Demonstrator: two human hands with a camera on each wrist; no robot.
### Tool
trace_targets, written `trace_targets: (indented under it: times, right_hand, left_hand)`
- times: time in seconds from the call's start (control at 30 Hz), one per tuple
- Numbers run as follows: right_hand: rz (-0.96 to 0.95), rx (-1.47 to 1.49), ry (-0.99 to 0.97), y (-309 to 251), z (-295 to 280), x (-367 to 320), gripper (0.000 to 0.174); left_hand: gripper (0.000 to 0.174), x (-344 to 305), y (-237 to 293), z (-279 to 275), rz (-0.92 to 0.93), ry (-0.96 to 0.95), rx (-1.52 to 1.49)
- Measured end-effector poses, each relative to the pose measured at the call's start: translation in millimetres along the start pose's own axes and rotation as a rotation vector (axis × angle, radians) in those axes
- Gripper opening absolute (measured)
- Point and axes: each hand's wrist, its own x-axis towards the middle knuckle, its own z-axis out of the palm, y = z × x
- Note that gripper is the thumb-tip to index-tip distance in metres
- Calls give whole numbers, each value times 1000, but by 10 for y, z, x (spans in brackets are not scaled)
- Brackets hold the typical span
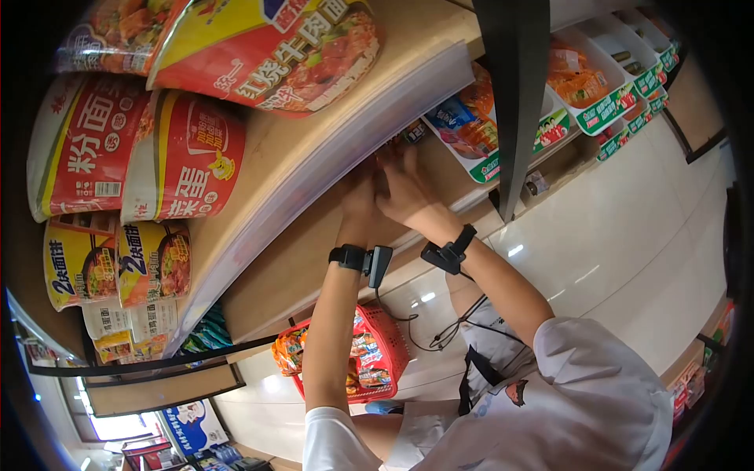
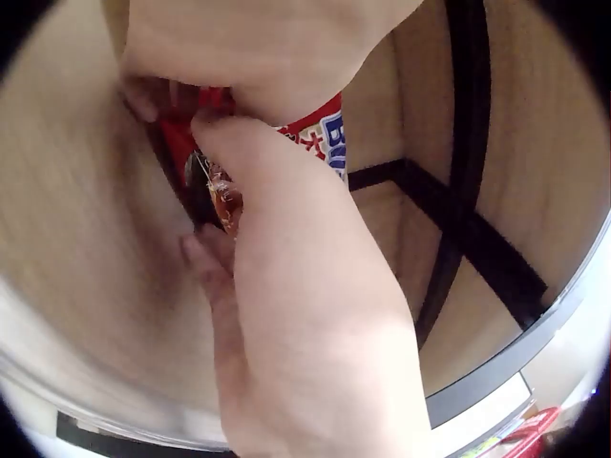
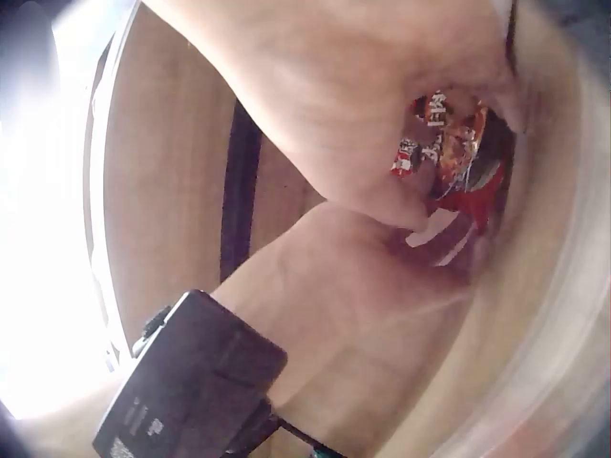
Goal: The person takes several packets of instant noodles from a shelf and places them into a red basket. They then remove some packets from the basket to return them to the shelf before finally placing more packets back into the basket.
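Both hands reach under the edge of an upper shelf, close together over the lower wooden shelf. Between them is a glossy red food packet [image 2: 329, 138] with blue-and-white letters and a food picture, largely covered by the fingers. The left hand [image 1: 360, 196] grips one part of it, seen at the top of the left wrist view. My right hand [image 1: 412, 196] holds it from the other side, its thumb across the front in the left wrist view. Through the right wrist view, the packet's printed face [image 3: 458, 143] shows between the fingers.
Instant noodle tubs [image 1: 196, 157] are stacked on the upper shelf, behind a clear edge strip [image 1: 330, 157]. White trays of packaged snacks [image 1: 581, 78] line the right side, past a black post [image 1: 514, 94]. A red basket [image 1: 400, 345] filled with packets stands on the tiled floor.
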Motion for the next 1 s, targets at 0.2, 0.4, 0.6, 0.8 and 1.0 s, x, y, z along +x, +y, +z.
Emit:
trace_targets:
  times: [0.2, 0.4, 0.6, 0.8, 1.0]
  right_hand:
    - [37, 65, -13, 95, 66, 58, 79]
    - [8, -129, -85, 70, -120, -42, 77]
    - [42, -55, 7, -59, -369, -365, 66]
    - [44, 111, 113, -268, -361, -663, 39]
    - [26, 353, -51, -714, -39, -1165, 24]
  left_hand:
    - [30, 259, -81, -106, 184, -150, 133]
    - [39, -190, 168, -190, -267, -76, -35]
    - [46, -1120, 699, -400, -284, -15, -164]
    - [47, -2403, 728, -1367, -492, 204, -284]
    - [43, -3568, 375, -2261, -510, 661, -391]
